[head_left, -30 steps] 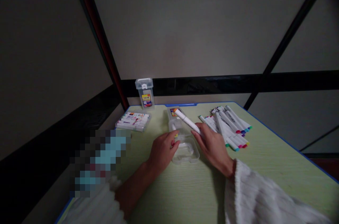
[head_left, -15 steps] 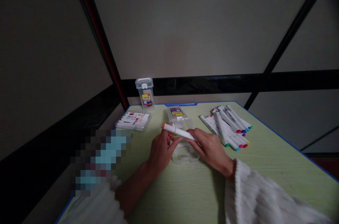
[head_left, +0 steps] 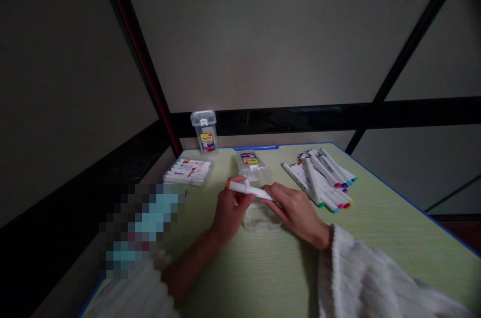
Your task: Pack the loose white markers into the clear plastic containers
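Observation:
A white marker (head_left: pixel 256 192) with an orange end lies slantwise between my two hands, above the table. My left hand (head_left: pixel 228 212) is closed on its orange-ended half, thumb in front and fingers behind. My right hand (head_left: pixel 298 210) grips the other end, which its fingers partly cover. Just beneath and beyond the hands is an open clear plastic case (head_left: pixel 257 170) with a yellow-and-blue label. Its lid (head_left: pixel 263 225) is spread toward me, and the hands hide part of the case.
Loose white markers (head_left: pixel 326 175) with coloured ends lie piled on the right of the table (head_left: pixel 263 278). At the back left stands a closed clear case (head_left: pixel 206 132). A flat pack of markers (head_left: pixel 189 172) rests in front of it. A blurred-out patch (head_left: pixel 150 223) covers the left edge.
My left fingers and thumb have closed more firmly around the orange-ended half. The marker has shifted slightly left and down. My right hand keeps its hold.

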A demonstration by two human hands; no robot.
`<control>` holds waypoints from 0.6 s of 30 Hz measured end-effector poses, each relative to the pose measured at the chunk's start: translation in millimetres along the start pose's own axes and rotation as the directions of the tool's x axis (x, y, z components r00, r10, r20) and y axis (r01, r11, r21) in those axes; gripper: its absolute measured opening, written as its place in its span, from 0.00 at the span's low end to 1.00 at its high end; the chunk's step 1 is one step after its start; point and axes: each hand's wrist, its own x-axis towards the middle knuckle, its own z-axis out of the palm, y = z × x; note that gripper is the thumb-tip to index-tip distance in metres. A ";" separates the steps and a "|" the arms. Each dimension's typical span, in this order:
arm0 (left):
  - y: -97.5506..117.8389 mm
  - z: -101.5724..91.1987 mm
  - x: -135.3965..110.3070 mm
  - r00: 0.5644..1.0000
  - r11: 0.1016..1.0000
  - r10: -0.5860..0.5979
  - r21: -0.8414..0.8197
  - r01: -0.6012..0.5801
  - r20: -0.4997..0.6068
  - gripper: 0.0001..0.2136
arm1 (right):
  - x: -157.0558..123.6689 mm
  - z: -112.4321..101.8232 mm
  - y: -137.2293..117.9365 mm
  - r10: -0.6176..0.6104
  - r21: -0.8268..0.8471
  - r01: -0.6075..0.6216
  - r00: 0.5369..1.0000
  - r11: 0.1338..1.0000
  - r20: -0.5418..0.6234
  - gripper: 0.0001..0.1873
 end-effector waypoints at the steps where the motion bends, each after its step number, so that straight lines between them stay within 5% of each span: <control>1: 0.8 1.0 0.9 1.000 0.998 -0.029 -0.052 0.029 0.001 0.10 | 0.2 -0.1 -0.1 0.003 0.004 -0.003 1.000 1.000 -0.003 0.15; 7: 4.9 5.3 6.2 0.970 0.921 -0.239 -0.310 0.237 0.031 0.11 | 0.5 -0.8 -0.7 0.027 0.007 -0.027 1.000 1.000 0.001 0.15; 18: 0.1 2.8 11.8 0.951 0.840 -0.308 -0.467 0.277 0.011 0.09 | 0.9 0.7 -0.8 0.036 -0.006 -0.036 0.999 0.999 0.006 0.14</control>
